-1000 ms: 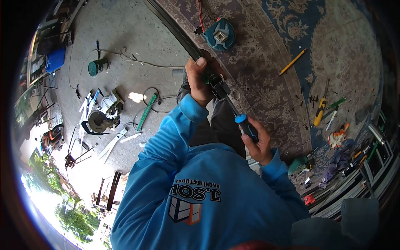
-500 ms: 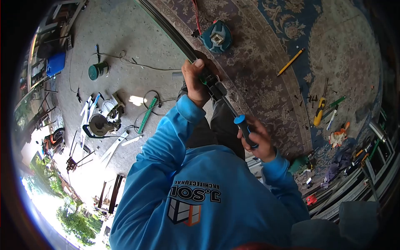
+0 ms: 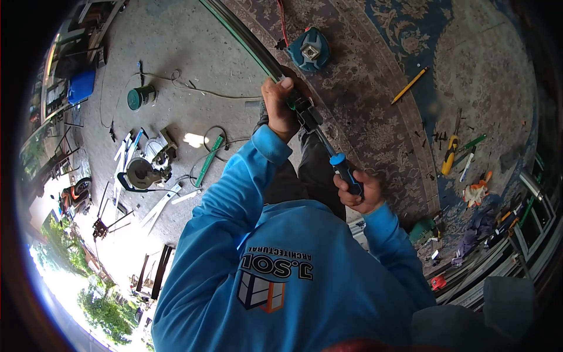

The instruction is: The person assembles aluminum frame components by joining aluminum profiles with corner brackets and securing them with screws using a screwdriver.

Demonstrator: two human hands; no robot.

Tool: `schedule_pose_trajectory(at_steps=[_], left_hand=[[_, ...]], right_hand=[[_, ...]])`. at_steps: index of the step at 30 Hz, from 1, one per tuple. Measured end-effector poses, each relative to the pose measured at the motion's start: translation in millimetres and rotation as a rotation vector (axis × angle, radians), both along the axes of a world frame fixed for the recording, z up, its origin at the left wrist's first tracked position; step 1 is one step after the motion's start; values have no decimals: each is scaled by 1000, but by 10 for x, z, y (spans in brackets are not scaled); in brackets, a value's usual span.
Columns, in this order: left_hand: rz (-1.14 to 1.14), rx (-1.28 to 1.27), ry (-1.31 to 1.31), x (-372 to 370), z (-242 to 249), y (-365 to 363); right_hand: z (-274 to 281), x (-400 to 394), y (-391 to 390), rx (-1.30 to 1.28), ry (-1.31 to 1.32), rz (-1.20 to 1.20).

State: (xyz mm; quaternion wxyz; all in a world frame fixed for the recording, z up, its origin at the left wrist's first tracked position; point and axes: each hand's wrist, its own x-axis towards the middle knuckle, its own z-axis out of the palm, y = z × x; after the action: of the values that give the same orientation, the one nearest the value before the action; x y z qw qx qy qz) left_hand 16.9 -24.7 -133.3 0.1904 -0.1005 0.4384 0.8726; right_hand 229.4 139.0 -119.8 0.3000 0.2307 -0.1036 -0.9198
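My left hand (image 3: 279, 107) is closed around the end of a long dark metal profile (image 3: 246, 40) with a green edge, which runs up past the top of the view. At that end sits a small black fitting (image 3: 308, 117), just beyond my fingers. My right hand (image 3: 365, 192) grips the blue and black handle of a screwdriver (image 3: 346, 171). Its shaft points up and left to the black fitting; the tip is hidden there. Above, on the patterned rug (image 3: 375, 129), lies a teal and grey tool (image 3: 309, 49) with a red cord or strap.
A pencil (image 3: 410, 85) and a yellow-handled screwdriver (image 3: 450, 155) lie on the rug at right. On the concrete at left are a green tub (image 3: 141, 98), a circular-bladed power saw (image 3: 145, 174), a green bar (image 3: 209, 161) and loose cords. Metal profiles (image 3: 469, 278) are stacked lower right.
My left hand and the profile's end have shifted slightly right and down. My right hand has moved a little up, and its fingers have rolled further around the screwdriver handle.
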Motion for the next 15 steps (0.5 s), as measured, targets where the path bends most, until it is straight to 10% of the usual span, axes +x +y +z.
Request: schedule_pose_trajectory(at_steps=[1, 7, 9, 13, 15], left_hand=[[-26, -33, 34, -18, 37, -3], [-11, -65, 125, -12, 109, -4], [69, -60, 146, -24, 130, 39], [88, -28, 114, -8, 216, 62], [108, -30, 109, -2, 209, 36]], right_hand=[[147, -47, -39, -4, 8, 10], [301, -144, -149, 1990, 878, -63], [346, -33, -235, 1814, 609, 16], [441, -143, -15, 650, 165, -42], [416, -131, -13, 680, 208, 6]])
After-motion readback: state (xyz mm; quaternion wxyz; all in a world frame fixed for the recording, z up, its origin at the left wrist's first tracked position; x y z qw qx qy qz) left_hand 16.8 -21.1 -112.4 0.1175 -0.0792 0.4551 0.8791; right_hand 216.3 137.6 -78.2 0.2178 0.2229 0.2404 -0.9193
